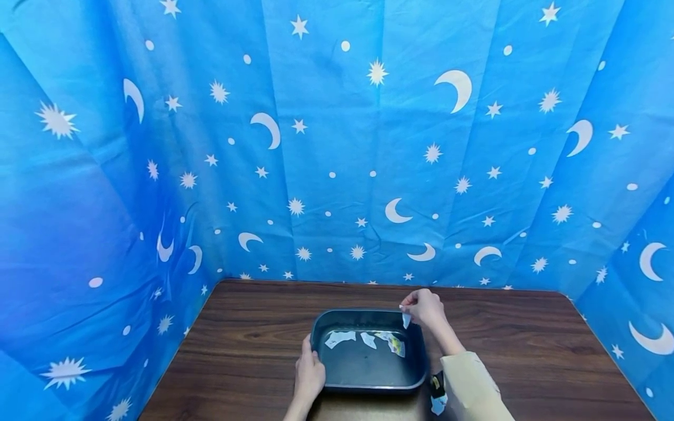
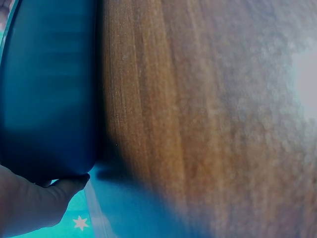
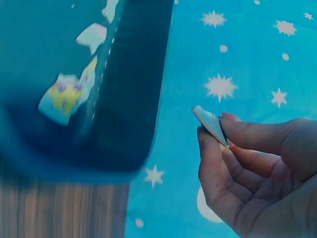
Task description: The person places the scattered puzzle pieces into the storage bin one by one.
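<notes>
A dark rectangular pan (image 1: pixel 368 383) with rounded corners sits on the table. The left hand (image 1: pixel 309 371) grips its left side at the rim; in the left wrist view the pan's outer wall (image 2: pixel 49 89) fills the left part, with a fingertip against its lower edge. Above the pan's far right corner, the right hand (image 1: pixel 425 309) pinches a small torn piece of paper (image 3: pixel 212 126) between thumb and fingers. Inside the pan lie several torn paper pieces: a white one (image 1: pixel 340 338), a smaller white one (image 1: pixel 368 340) and a yellow-printed one (image 3: pixel 64 99).
Right of the pan, beside the right sleeve (image 1: pixel 471 380), a small black object with a yellow mark (image 1: pixel 436 384) lies near a pale paper scrap (image 1: pixel 439 404). A blue curtain with moons and stars (image 1: pixel 337 146) surrounds the brown wooden table (image 1: pixel 247 327).
</notes>
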### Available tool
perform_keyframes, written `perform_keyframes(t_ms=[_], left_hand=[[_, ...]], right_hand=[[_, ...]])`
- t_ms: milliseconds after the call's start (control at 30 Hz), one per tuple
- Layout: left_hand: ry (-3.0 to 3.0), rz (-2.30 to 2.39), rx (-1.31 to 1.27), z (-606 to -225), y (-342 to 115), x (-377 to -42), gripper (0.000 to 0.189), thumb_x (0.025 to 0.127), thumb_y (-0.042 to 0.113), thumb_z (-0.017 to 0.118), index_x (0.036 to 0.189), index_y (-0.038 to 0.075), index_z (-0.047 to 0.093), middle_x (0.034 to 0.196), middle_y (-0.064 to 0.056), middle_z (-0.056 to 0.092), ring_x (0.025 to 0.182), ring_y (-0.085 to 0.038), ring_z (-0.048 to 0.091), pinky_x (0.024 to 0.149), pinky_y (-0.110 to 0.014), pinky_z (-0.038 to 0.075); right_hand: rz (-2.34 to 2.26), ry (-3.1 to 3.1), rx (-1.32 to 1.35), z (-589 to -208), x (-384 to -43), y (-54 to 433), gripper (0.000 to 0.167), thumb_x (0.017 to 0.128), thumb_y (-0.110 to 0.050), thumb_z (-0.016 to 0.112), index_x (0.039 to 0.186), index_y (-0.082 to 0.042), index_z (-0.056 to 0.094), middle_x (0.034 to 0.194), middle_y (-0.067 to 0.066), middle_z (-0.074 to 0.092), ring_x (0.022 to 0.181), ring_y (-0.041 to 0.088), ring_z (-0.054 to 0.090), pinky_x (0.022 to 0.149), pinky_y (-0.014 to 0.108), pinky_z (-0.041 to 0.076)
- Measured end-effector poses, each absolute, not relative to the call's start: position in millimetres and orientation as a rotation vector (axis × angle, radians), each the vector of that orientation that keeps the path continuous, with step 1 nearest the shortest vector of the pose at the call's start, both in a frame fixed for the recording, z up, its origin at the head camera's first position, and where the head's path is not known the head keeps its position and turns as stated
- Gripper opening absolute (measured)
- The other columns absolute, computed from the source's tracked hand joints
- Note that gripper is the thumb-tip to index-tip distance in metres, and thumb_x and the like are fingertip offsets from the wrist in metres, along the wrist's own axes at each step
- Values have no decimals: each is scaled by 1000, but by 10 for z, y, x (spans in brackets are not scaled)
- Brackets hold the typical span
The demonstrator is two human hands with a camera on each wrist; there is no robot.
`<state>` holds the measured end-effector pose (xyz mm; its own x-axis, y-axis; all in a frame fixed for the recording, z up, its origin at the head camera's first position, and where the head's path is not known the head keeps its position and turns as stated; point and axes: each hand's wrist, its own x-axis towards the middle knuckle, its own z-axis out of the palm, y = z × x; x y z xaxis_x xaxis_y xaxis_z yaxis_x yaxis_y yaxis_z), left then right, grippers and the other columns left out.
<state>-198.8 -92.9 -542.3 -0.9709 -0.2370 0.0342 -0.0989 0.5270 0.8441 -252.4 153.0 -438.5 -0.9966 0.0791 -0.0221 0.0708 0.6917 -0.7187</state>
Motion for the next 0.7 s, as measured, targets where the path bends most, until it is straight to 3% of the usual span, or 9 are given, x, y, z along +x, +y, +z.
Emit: perform_keyframes(t_ms=[233,700], left_hand=[[-2592,-1427,265,-5416,-943,-1968,40,92,-5,37,132,-5,37,121,-33,51,111,-47,48,91,-57,39],[-2574,-1396,263,-5448,-940,-1969,38,91,-5,40,129,-5,40,115,-32,54,107,-46,51,89,-57,40]], right_hand=[[1371,-2913,-7,-4469,-2591,1200,7,81,-4,68,75,-1,68,69,5,62,61,22,61,54,29,53],[1362,-3047,260,-4619,-2592,630,11,81,2,65,70,0,68,62,4,58,52,18,56,49,27,49]])
